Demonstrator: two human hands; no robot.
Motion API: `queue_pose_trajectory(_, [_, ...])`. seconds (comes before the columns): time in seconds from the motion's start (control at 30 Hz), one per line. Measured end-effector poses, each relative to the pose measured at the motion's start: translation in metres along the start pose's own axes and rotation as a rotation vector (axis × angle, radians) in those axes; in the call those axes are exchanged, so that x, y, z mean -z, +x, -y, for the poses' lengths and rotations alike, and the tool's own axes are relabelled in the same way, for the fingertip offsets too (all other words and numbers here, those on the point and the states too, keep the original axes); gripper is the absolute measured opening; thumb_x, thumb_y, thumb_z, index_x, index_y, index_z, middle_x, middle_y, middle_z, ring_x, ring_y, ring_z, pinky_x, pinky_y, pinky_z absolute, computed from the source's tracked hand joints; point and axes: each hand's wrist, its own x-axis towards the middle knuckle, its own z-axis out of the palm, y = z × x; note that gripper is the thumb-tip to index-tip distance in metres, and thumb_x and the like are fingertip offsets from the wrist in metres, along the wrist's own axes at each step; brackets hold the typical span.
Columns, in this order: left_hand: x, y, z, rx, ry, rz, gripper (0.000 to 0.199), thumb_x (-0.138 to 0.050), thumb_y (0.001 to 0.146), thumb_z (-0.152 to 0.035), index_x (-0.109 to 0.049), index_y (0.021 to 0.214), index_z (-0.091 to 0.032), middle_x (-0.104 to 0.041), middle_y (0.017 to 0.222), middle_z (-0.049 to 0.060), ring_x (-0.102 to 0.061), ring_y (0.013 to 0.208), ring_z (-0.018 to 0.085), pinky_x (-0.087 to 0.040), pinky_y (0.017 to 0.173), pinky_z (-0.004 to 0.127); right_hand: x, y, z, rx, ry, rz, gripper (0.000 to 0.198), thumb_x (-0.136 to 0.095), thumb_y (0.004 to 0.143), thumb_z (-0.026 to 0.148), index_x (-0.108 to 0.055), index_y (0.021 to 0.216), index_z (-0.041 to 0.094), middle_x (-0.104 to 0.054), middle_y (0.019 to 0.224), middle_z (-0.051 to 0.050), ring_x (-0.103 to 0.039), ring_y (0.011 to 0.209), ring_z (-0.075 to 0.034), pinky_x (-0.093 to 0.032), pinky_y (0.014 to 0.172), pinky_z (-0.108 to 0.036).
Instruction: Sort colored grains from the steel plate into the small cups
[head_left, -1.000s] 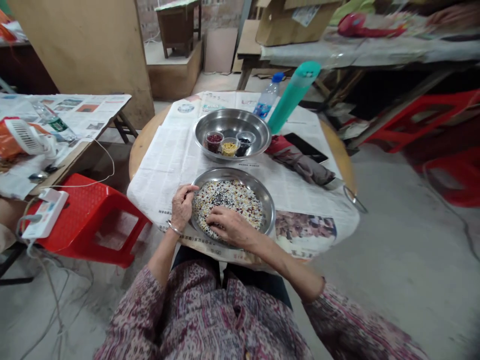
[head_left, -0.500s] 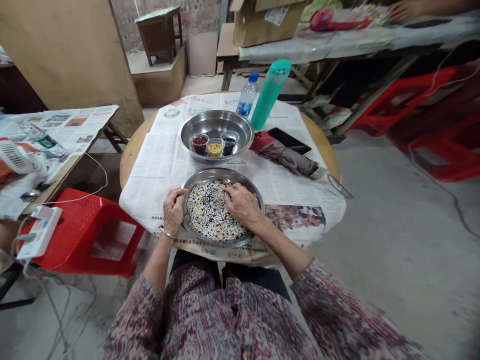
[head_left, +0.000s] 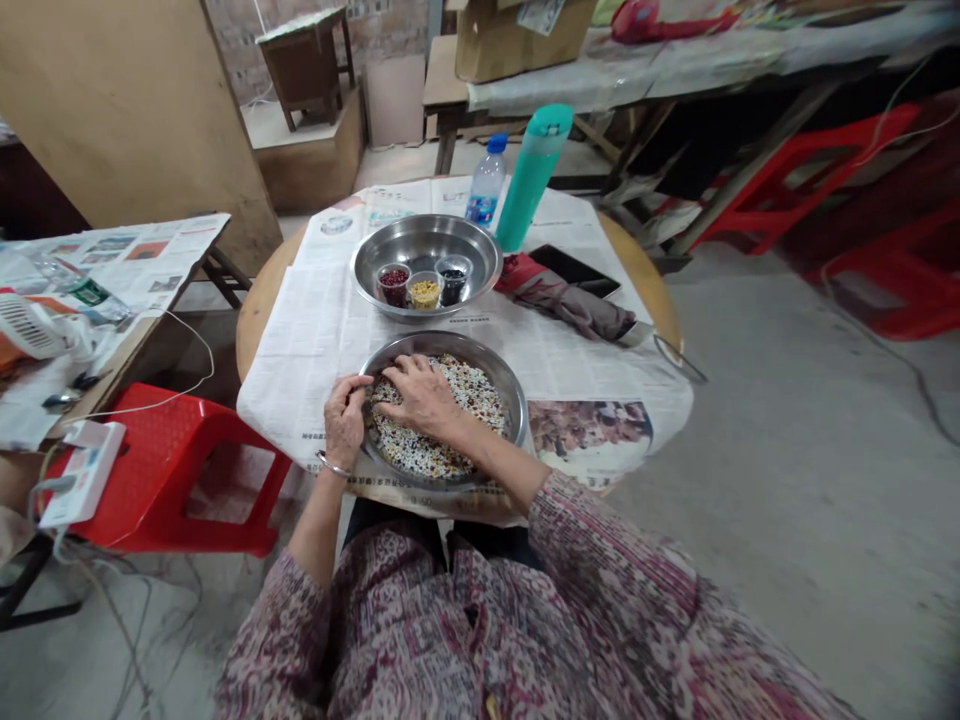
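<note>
A shallow round metal tray (head_left: 517,385) lies at the table's near side, its floor covered with mixed white, yellow, dark red and black beans or grains (head_left: 480,390). My left hand (head_left: 345,415) grips the tray's left rim, fingers curled over the edge. My right hand (head_left: 421,395) rests on the mix in the left part of the tray, with its fingers spread and close to the left hand. Behind the tray, a deeper metal basin (head_left: 457,235) holds three clear cups: one of red beans (head_left: 394,288), one of yellow (head_left: 424,293), one of black (head_left: 451,287).
Newspaper (head_left: 300,330) covers the round table. A clear bottle with a blue cap (head_left: 487,185), a teal bottle (head_left: 534,180), a folded umbrella (head_left: 570,300) and a dark flat device (head_left: 577,270) stand or lie beyond. To the left is a red stool (head_left: 172,460) with a power strip (head_left: 82,470).
My right hand has swept leftward across the mix, from the tray's right side to its left, its fingers now more spread. My left hand has stayed at the rim.
</note>
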Motion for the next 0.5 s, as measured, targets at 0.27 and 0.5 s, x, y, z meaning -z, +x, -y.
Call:
queue_pose_trajectory(0.27, [0.000,-0.001,-0.004,0.030,-0.007,0.003,0.021,-0.050,0.084,-0.018,-0.069,0.090,-0.018,-0.066,0.099,0.005,-0.060,0.101,0.018,-0.045,0.096,0.032,0.003,-0.011,0.001,0.345,0.099,0.195,0.011,-0.062,0.080,0.017,-0.067,0.090,0.018,-0.062,0.098,-0.007,-0.050,0.098,-0.021,-0.040,0.084,-0.032])
queue_pose_trajectory(0.5, [-0.001,-0.001,-0.006,0.034,-0.010,-0.001,0.021,-0.049,0.084,-0.018,-0.069,0.089,-0.018,-0.066,0.099,0.004,-0.059,0.101,0.018,-0.043,0.097,0.033,0.023,-0.058,-0.028,0.445,0.013,0.208,0.011,-0.056,0.079,0.009,-0.063,0.080,0.017,-0.060,0.088,-0.006,-0.048,0.088,-0.019,-0.039,0.077,-0.030])
